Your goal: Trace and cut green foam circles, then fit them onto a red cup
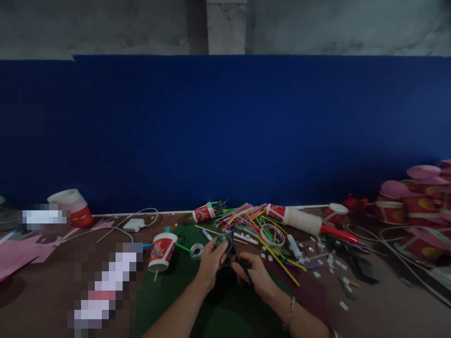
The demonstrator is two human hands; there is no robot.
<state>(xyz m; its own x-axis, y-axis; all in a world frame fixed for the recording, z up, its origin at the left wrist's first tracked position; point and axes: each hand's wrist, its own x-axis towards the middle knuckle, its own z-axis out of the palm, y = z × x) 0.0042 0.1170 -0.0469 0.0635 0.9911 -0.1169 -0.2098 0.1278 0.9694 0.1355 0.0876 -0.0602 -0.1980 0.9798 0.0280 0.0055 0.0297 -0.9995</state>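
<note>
Between the fingers of my left hand (210,264) is a small round dark green piece (224,241) with a pale marking on it. My right hand (258,278) is closed around dark scissors (236,249), whose blades reach up beside the round piece's right edge. Both hands are close together above a dark green sheet (176,312). To their left, a red and white paper cup (162,251) stands upside-down or tilted, with a green straw at its side and a pale strip below. A small white tape roll (196,251) lies between cup and left hand.
Beyond my hands is a pile of coloured straws (243,217), with a clear tape roll (272,235), a glue tube (294,247) and a lying cup stack (303,220). Paper scraps scatter rightward. Decorated red cups (423,206) and cables crowd the right; pink paper (21,251) lies left.
</note>
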